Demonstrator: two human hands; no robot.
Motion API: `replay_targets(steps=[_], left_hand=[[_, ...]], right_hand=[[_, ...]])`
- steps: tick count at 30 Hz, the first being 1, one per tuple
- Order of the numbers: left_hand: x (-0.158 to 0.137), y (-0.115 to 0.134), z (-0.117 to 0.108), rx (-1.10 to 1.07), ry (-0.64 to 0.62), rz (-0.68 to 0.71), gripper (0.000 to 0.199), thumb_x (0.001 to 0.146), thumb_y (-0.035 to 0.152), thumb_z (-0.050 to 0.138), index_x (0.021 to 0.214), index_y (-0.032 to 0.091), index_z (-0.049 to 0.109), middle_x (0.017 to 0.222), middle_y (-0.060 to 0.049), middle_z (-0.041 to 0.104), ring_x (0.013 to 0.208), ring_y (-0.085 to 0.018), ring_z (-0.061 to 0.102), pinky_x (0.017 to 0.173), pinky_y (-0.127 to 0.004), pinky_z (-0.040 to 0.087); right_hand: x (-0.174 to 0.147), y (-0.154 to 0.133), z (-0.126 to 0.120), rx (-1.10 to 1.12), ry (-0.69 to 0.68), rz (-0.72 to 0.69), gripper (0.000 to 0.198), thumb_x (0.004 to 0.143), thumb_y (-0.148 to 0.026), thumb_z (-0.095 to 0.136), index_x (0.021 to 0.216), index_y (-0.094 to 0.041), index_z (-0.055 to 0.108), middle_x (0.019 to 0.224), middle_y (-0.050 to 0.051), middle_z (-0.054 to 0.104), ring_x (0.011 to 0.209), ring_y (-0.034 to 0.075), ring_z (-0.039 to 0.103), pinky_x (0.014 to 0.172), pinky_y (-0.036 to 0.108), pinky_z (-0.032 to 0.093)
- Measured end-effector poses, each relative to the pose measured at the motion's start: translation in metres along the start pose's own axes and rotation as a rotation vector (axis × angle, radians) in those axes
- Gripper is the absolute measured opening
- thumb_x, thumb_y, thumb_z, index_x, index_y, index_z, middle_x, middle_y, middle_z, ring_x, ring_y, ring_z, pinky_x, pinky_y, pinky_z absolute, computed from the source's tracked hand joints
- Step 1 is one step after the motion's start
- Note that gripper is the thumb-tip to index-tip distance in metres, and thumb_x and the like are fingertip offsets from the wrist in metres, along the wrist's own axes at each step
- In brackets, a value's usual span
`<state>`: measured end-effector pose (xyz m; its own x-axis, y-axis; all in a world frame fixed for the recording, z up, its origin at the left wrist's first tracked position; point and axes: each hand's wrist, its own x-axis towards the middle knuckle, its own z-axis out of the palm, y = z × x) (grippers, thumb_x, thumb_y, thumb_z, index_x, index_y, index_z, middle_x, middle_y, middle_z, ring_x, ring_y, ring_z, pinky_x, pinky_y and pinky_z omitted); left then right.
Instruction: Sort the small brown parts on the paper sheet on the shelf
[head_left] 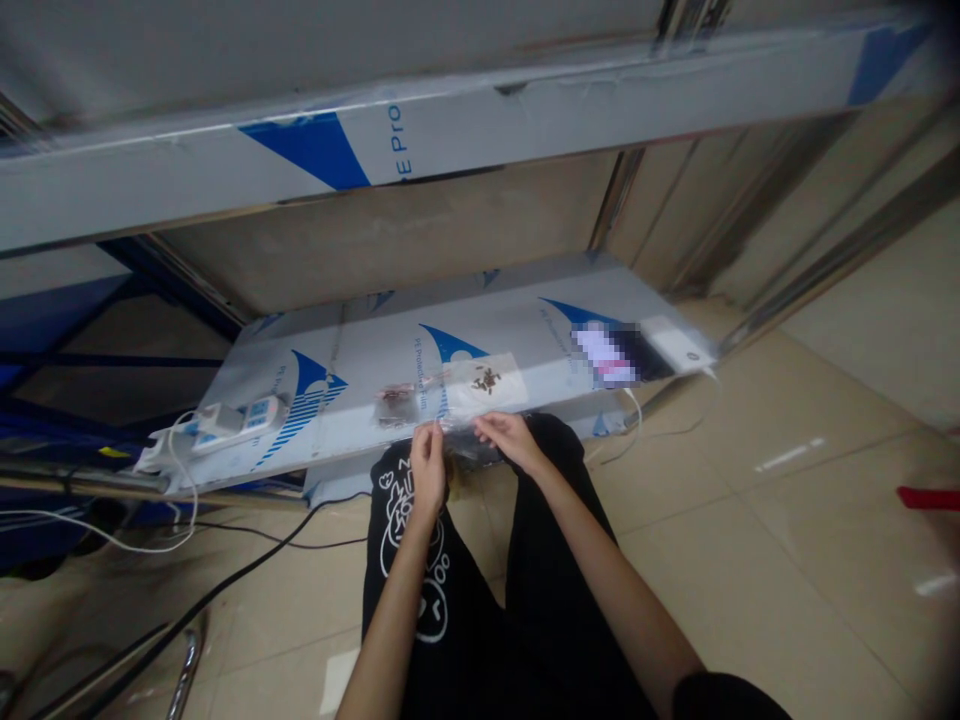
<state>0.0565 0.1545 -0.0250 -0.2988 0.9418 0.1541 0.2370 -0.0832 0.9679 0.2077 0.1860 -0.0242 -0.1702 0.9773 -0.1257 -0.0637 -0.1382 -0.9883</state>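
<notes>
My left hand (pixel 429 462) is closed in a pinch at the front edge of the low shelf, above my left knee. Opposite it, my right hand (pixel 511 438) pinches too, with thumb and forefinger together. Thin, shiny clear plastic film (pixel 474 452) spans the gap between the two hands; its exact shape is blurred. Just beyond them, a small heap of brown bits (pixel 486 380) lies on a white sheet (pixel 514 385). To its left rests a clear plastic packet (pixel 397 404) with dark reddish contents that I cannot make out.
The film-covered shelf (pixel 360 350) carries a white power strip (pixel 259 418) with plugs at left and a lit phone (pixel 607 355) beside a white device (pixel 679 345) at right. A crossbeam (pixel 480 150) runs above. Cables (pixel 225 570) hang toward the tiled floor at left.
</notes>
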Motion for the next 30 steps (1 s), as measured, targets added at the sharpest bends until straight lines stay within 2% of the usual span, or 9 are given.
replay_targets(steps=[8, 15, 24, 30], left_hand=[[-0.002, -0.002, 0.007, -0.001, -0.034, -0.048, 0.027, 0.082, 0.041, 0.043, 0.074, 0.018, 0.054, 0.071, 0.001, 0.051, 0.072, -0.013, 0.048, 0.070, -0.023, 0.038], [-0.005, 0.004, 0.017, -0.034, 0.030, -0.056, 0.027, 0.084, 0.039, 0.039, 0.070, 0.018, 0.048, 0.066, 0.003, 0.046, 0.066, -0.011, 0.044, 0.065, -0.022, 0.036], [-0.005, -0.002, 0.023, 0.042, -0.015, -0.018, 0.025, 0.083, 0.038, 0.041, 0.068, 0.019, 0.045, 0.065, 0.002, 0.045, 0.065, -0.012, 0.044, 0.065, -0.023, 0.036], [-0.004, -0.002, 0.026, 0.003, 0.011, -0.021, 0.026, 0.083, 0.039, 0.041, 0.071, 0.019, 0.049, 0.068, 0.001, 0.048, 0.069, -0.013, 0.047, 0.068, -0.024, 0.038]], right_hand=[[0.003, 0.005, 0.002, -0.011, 0.084, -0.045, 0.029, 0.068, -0.045, 0.060, 0.071, -0.017, 0.065, 0.062, 0.002, 0.063, 0.051, 0.011, 0.054, 0.040, 0.019, 0.038], [0.003, 0.005, 0.000, -0.038, 0.101, -0.041, 0.028, 0.068, -0.043, 0.061, 0.072, -0.016, 0.065, 0.064, 0.003, 0.064, 0.051, 0.012, 0.054, 0.038, 0.019, 0.037], [0.005, 0.007, -0.003, 0.016, 0.117, -0.048, 0.030, 0.070, -0.045, 0.058, 0.079, -0.017, 0.061, 0.068, 0.002, 0.061, 0.057, 0.013, 0.056, 0.038, 0.017, 0.037], [0.006, 0.006, -0.004, 0.015, 0.123, -0.056, 0.030, 0.069, -0.047, 0.058, 0.077, -0.018, 0.060, 0.063, 0.001, 0.059, 0.057, 0.013, 0.056, 0.038, 0.018, 0.036]])
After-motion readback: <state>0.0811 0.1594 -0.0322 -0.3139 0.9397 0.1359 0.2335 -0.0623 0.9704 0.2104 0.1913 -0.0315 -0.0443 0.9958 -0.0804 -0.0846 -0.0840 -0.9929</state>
